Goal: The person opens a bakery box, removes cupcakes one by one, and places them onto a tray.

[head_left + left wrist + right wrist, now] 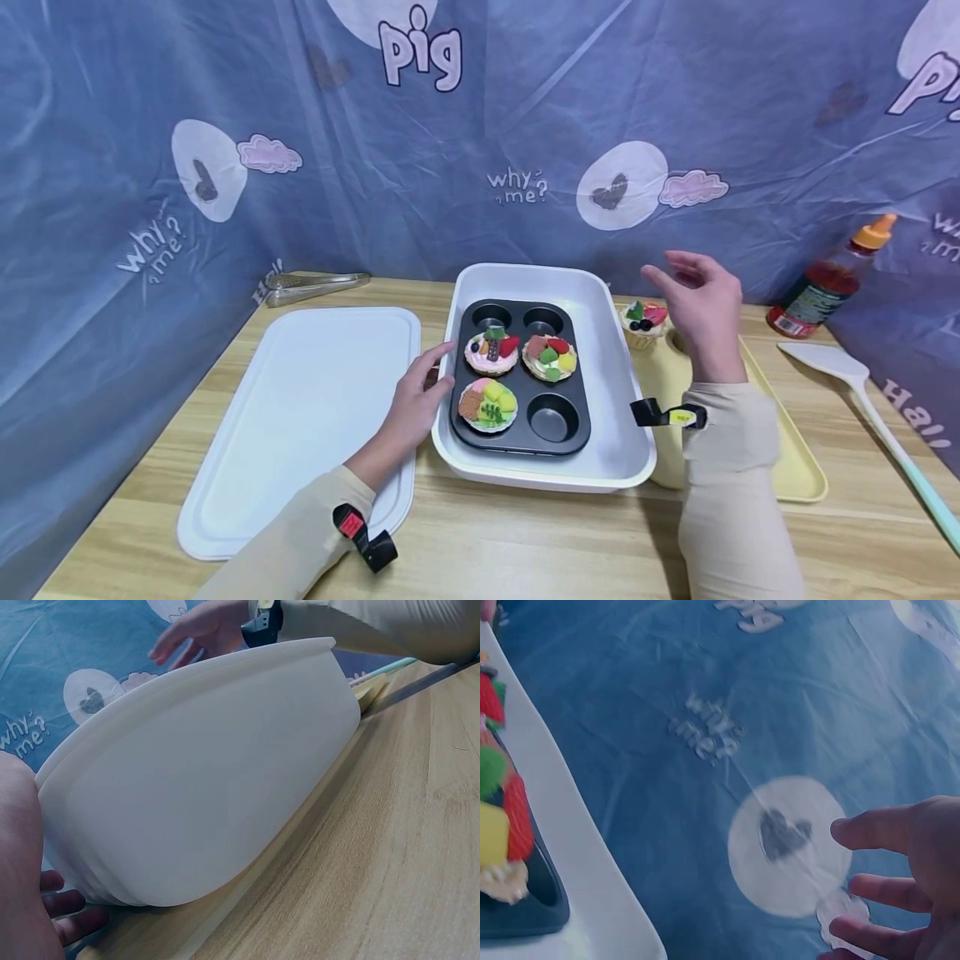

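My left hand (pixel 417 395) is at the left side of a white plastic bin (pixel 618 462), thumb and index fingertips right at its rim. In the left wrist view its other fingers (pixel 66 903) lie loosely curved outside the bin wall. Inside the bin sits a dark muffin tin (pixel 517 443) with three fruit tarts: one with pink cream (pixel 491 354), one with a strawberry (pixel 550 358) and one with green topping (pixel 487 406). My right hand (pixel 701 308) hovers with spread fingers and nothing in them, above and right of a berry tart (pixel 643 325) on a yellow tray (pixel 798 471).
A white tray (pixel 315 400) lies at the left, with metal tongs (pixel 315 286) behind it. On the right are a sauce bottle (pixel 825 279) with an orange cap and a long white-and-green spatula (pixel 862 379). A printed blue curtain (pixel 420 167) hangs behind the wooden table.
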Demonstrator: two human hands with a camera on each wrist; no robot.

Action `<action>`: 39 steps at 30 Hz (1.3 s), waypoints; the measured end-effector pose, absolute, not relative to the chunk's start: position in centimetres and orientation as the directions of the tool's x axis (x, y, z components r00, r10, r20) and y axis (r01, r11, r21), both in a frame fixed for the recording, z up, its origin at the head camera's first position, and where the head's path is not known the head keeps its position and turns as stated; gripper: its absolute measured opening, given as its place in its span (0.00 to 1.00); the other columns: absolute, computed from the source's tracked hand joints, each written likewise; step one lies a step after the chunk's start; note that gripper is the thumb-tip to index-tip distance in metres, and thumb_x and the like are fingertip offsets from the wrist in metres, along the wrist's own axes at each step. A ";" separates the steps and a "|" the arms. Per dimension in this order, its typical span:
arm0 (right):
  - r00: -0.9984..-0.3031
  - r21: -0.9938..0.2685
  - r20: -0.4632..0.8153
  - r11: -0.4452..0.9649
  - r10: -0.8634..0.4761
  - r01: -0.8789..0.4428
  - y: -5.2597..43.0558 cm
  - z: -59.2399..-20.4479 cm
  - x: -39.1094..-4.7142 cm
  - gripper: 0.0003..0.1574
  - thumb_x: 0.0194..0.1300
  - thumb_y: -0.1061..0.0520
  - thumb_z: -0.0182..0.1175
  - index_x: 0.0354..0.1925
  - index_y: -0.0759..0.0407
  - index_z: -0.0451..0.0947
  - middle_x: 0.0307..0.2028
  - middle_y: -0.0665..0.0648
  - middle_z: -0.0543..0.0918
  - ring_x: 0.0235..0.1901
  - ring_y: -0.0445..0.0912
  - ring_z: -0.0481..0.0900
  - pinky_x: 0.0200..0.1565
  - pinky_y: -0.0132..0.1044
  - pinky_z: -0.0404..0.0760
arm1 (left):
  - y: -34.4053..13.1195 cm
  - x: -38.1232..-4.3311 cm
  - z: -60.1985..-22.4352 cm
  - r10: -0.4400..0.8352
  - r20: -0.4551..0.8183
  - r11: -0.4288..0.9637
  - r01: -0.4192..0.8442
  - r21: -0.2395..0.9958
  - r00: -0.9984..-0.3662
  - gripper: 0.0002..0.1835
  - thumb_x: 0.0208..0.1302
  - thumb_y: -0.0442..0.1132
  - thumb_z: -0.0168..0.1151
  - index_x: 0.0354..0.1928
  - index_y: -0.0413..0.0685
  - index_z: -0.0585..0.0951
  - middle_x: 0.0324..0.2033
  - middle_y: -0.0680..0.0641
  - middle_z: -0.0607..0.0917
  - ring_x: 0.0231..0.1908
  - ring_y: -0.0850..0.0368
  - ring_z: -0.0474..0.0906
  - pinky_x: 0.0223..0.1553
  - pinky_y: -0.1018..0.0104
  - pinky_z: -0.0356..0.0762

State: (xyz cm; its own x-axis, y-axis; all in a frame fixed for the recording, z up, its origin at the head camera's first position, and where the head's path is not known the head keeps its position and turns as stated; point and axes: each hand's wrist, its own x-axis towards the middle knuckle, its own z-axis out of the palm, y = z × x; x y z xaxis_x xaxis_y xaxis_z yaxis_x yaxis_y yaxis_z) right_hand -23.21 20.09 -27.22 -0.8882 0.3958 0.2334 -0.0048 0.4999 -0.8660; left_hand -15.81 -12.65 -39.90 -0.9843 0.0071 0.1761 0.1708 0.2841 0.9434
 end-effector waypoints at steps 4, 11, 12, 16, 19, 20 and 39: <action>-0.897 -0.853 0.276 0.518 0.345 -0.064 18.4 -27.0 -22.7 0.34 0.62 0.45 0.70 0.63 0.56 0.79 0.63 0.59 0.80 0.63 0.51 0.77 0.64 0.41 0.74 | -12.7 -15.9 -40.1 0.006 0.171 0.286 0.165 0.944 -0.985 0.28 0.68 0.32 0.54 0.71 0.47 0.71 0.57 0.38 0.76 0.52 0.47 0.76 0.59 0.54 0.72; -0.906 -0.835 0.380 0.491 0.187 -0.249 15.6 -27.5 -22.2 0.32 0.62 0.49 0.71 0.62 0.58 0.79 0.61 0.58 0.80 0.62 0.51 0.77 0.63 0.45 0.77 | -12.7 -15.8 -40.1 0.004 0.173 0.289 0.167 0.943 -0.985 0.28 0.68 0.32 0.54 0.71 0.47 0.71 0.57 0.37 0.76 0.52 0.46 0.75 0.59 0.53 0.72; -0.908 -0.832 0.388 0.483 0.157 -0.272 15.2 -27.7 -22.2 0.32 0.62 0.49 0.71 0.62 0.58 0.78 0.61 0.58 0.80 0.61 0.51 0.77 0.63 0.45 0.77 | -12.7 -15.8 -40.0 0.004 0.171 0.287 0.165 0.944 -0.985 0.28 0.68 0.32 0.54 0.71 0.47 0.71 0.57 0.37 0.76 0.52 0.46 0.75 0.59 0.53 0.72; -0.916 -0.816 0.399 0.472 0.044 -0.333 13.8 -28.4 -22.3 0.32 0.63 0.49 0.70 0.63 0.58 0.78 0.60 0.58 0.80 0.59 0.50 0.77 0.62 0.48 0.78 | -12.6 -15.8 -40.0 0.011 0.176 0.289 0.172 0.942 -0.984 0.28 0.69 0.32 0.53 0.71 0.46 0.71 0.57 0.37 0.76 0.52 0.46 0.76 0.59 0.53 0.72; -0.924 -0.816 0.383 0.462 -0.017 -0.347 13.0 -28.8 -22.2 0.32 0.64 0.49 0.69 0.63 0.58 0.77 0.60 0.58 0.81 0.59 0.51 0.77 0.61 0.49 0.78 | -12.5 -15.8 -40.1 0.015 0.180 0.289 0.177 0.941 -0.983 0.28 0.69 0.31 0.53 0.71 0.46 0.71 0.58 0.36 0.76 0.53 0.45 0.76 0.60 0.52 0.72; -0.925 -0.817 0.378 0.457 -0.037 -0.352 12.8 -29.0 -22.2 0.32 0.64 0.49 0.69 0.63 0.58 0.77 0.60 0.59 0.80 0.59 0.51 0.77 0.61 0.50 0.78 | -12.5 -15.8 -40.1 0.014 0.179 0.287 0.175 0.942 -0.984 0.28 0.69 0.32 0.53 0.71 0.46 0.71 0.58 0.36 0.76 0.53 0.45 0.76 0.60 0.52 0.72; -0.921 -0.808 0.179 0.482 -0.347 -0.339 10.6 -32.2 -22.6 0.34 0.61 0.52 0.72 0.64 0.56 0.75 0.60 0.62 0.81 0.60 0.60 0.78 0.61 0.52 0.79 | -12.5 -15.7 -39.9 0.003 0.175 0.306 0.168 0.937 -0.985 0.28 0.68 0.32 0.53 0.71 0.49 0.72 0.56 0.38 0.76 0.52 0.46 0.76 0.58 0.54 0.72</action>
State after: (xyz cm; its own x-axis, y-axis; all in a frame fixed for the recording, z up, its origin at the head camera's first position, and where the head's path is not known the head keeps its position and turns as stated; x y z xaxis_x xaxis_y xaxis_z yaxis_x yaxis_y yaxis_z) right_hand -22.65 10.64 -32.20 -0.9208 -0.3465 0.1791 -0.3386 0.4822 -0.8080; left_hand -15.72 -12.51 -39.87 -0.9845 0.0029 0.1753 0.1677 0.3059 0.9372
